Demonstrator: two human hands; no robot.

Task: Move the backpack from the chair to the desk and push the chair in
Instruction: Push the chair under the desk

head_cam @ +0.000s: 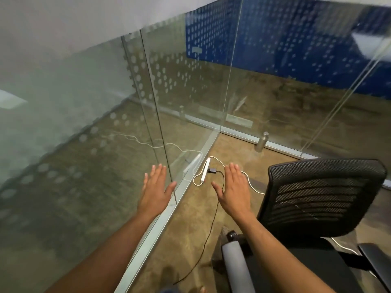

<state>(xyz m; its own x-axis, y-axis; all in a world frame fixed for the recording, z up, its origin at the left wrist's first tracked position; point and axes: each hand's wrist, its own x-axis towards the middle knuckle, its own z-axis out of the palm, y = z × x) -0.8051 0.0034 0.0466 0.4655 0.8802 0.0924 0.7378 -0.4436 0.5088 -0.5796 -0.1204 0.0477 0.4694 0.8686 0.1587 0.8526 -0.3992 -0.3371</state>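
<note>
A black office chair (317,199) with a mesh backrest stands at the lower right, one grey armrest (237,269) nearest me. My left hand (155,191) is held out flat, fingers apart, in front of the glass wall. My right hand (234,190) is held out the same way, just left of the chair's backrest and not touching it. Both hands hold nothing. No backpack and no desk are in view.
Glass partition walls (190,102) with a dotted frosted pattern meet in a corner ahead, set in a metal floor rail (160,225). A white power strip (206,171) with a black plug and trailing cables lies on the brown floor by the corner.
</note>
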